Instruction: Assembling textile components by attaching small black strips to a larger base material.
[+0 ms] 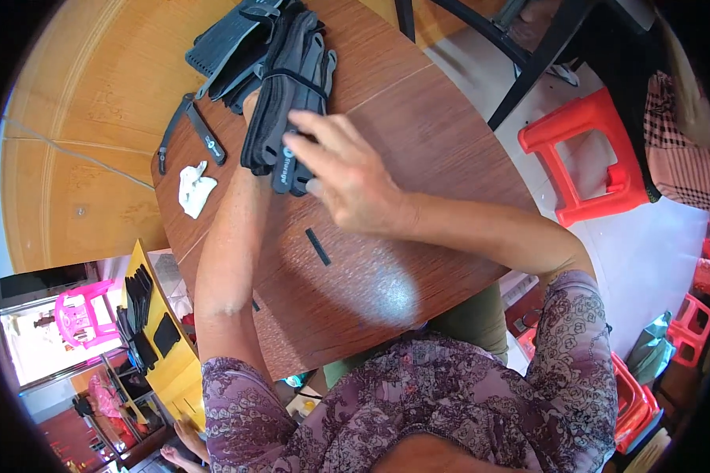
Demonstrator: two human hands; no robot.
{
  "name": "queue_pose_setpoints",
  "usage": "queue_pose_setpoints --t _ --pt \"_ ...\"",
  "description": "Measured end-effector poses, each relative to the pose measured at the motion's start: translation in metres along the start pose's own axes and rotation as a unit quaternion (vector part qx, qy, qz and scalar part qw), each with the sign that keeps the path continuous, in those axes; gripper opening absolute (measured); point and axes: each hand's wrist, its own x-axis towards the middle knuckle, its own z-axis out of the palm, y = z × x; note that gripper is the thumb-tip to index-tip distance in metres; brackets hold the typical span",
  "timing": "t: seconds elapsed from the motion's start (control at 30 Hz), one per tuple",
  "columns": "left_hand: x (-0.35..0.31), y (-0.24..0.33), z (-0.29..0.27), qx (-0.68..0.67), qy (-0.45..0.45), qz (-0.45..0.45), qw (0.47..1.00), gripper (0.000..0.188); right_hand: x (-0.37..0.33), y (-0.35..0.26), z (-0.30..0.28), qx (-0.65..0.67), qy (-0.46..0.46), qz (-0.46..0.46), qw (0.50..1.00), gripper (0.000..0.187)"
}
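Bundle: a stack of dark grey straps (288, 102) bound by a thin black band, lying near the far edge of the bench (418, 158), its near end pointing toward the person.
Right hand: the right hand (347, 177) lies over the near end of the bundle, fingers spread and apart, fingertips touching the straps; it is pressing or steadying rather than clamped on anything.
Left hand: the left hand (250, 106) reaches along the left side of the bundle and is mostly hidden behind it; I cannot tell whether its grip is closed on the straps.
Risk: the band looks thin, so a sideways push could probably let the straps slide out and fan apart; with one hand hidden, the stack may tip toward the loose pile.
Loose pile: more grey straps (229, 43) lie touching the bundle at the far left corner.
Single strap: one strap (193, 130) lies apart by the left edge.
Cloth: a crumpled white cloth (195, 189) sits near the left edge.
Black strip: a small black strip (318, 246) lies mid-bench, just beneath the right wrist.
Off bench: a red stool (588, 158) stands on the floor to the right.
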Motion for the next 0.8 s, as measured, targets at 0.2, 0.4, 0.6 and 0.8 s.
queue_pose_setpoints --t 0.2,0.4,0.6,0.8 --pt "-0.002 -0.008 -0.007 0.036 0.061 -0.017 0.997 0.015 -0.005 -0.005 0.006 0.013 -0.019 -0.020 1.000 0.046" --pt "0.004 -0.001 -0.010 0.057 0.121 -0.003 0.991 0.015 0.009 0.013 -0.015 0.045 0.003 0.009 0.999 0.027" --pt "-0.013 0.009 0.015 0.035 0.140 0.004 0.989 0.019 0.029 0.065 -0.052 0.256 0.130 0.381 0.879 0.027" --pt "-0.019 0.018 0.034 0.062 0.122 0.014 0.990 0.019 0.030 0.069 -0.059 -0.013 0.082 0.267 0.960 0.032"
